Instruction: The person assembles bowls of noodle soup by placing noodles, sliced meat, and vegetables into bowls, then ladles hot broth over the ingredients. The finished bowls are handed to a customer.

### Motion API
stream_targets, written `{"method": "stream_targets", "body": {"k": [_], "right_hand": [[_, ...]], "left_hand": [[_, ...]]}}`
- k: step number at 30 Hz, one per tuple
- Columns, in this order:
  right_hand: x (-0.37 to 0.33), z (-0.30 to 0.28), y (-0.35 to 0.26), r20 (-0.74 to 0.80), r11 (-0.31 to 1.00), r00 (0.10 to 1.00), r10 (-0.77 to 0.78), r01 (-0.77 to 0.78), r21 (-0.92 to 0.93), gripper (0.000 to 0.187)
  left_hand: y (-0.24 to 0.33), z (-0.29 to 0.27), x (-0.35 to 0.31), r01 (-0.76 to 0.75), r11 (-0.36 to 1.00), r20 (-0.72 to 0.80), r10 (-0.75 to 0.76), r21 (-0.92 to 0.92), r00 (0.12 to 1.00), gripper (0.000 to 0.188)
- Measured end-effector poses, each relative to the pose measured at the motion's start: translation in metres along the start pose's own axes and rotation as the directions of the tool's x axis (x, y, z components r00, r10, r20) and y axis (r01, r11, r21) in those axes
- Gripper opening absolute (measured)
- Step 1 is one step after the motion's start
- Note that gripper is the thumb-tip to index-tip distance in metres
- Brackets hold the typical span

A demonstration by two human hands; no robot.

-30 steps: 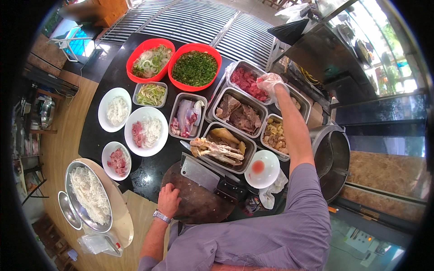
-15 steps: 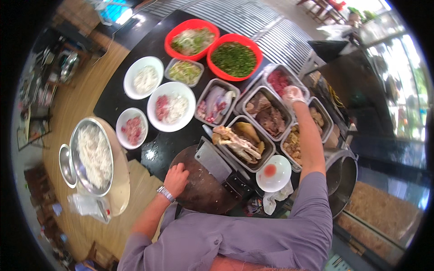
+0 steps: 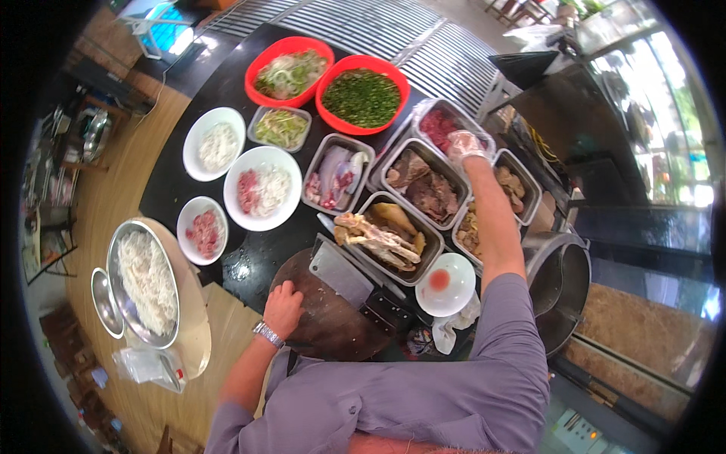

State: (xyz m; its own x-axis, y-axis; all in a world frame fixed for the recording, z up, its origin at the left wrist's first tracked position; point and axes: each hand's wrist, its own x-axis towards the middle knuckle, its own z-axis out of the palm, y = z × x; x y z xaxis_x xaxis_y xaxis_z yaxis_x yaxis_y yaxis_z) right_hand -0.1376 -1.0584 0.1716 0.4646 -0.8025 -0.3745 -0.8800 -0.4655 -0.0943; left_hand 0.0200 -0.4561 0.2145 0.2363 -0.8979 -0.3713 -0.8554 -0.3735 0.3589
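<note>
Raw red meat [image 3: 436, 127], in the head view, inside a steel tray [image 3: 465, 119] under the gloved right hand [image 3: 463, 146], with openness and hold impossible to tell; on the round chopping board [image 3: 325, 333], left hand [image 3: 283, 306] loosely half-open, apparently empty.

Right hand [image 3: 465, 144]: gloved, at red meat [image 3: 437, 129].
Left hand [image 3: 283, 309]: bare, at board [image 3: 325, 321] edge.
Cleaver [image 3: 340, 274]: flat on board.
Tubs [image 3: 355, 130]: two, red.

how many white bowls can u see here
4: the noodle bowl at left, the noodle-and-meat bowl to its right, the smaller meat bowl nearer the person, and the red-stained bowl right of the chopping board. Others could be hidden.
</note>
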Motion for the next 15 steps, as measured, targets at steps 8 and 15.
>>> {"method": "stream_targets", "body": {"k": [8, 15], "right_hand": [[-0.026, -0.053, 0.007, 0.149, 0.718, 0.987, 0.058, -0.145, 0.680, 0.024], [-0.027, -0.039, 0.006, 0.127, 0.928, 0.976, -0.175, 0.207, -0.311, 0.049]], "left_hand": [[0.001, 0.000, 0.001, 0.009, 1.000, 0.014, -0.009, 0.011, 1.000, 0.029], [-0.002, 0.000, 0.007, 0.003, 1.000, 0.043, -0.004, 0.022, 0.999, 0.030]]}}
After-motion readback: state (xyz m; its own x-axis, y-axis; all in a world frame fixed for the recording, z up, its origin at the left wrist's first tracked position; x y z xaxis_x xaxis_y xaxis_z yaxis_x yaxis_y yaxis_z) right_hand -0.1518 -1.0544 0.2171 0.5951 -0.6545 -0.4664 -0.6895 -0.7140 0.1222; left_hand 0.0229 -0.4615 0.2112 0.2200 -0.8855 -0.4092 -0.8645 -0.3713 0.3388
